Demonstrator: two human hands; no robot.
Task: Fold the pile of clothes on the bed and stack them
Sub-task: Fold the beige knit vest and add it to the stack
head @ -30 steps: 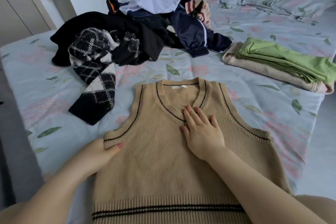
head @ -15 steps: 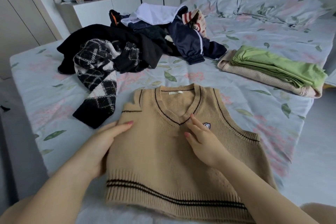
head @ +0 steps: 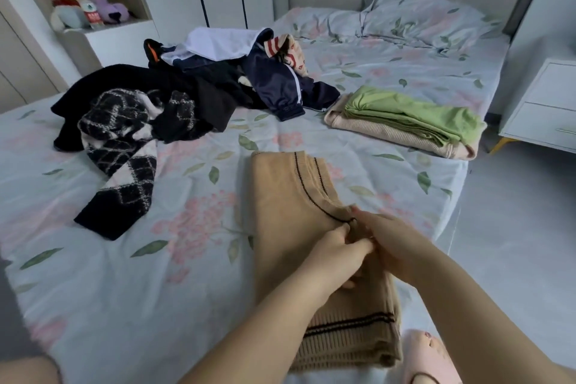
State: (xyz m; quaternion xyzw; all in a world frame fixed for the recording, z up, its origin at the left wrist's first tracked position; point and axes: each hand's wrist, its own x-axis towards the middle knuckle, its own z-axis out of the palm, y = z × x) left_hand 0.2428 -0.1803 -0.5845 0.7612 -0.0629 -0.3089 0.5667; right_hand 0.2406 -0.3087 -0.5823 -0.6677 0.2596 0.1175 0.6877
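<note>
The tan knit vest (head: 290, 196), folded lengthwise, lies at the bed's (head: 124, 290) near edge; left hand (head: 336, 256) and right hand (head: 396, 246) pinch its right edge. Behind lie the unfolded pile (head: 193, 93) and the green-and-beige folded stack (head: 405, 121); the shelf bottle (head: 90, 9) has a label too blurred to read

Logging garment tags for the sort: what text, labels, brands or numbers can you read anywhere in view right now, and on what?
No text can be read.
Bottle on the shelf: its red label bears print, too small and blurred to read.
Tan vest: no tag or badge shows as it lies folded.
</note>
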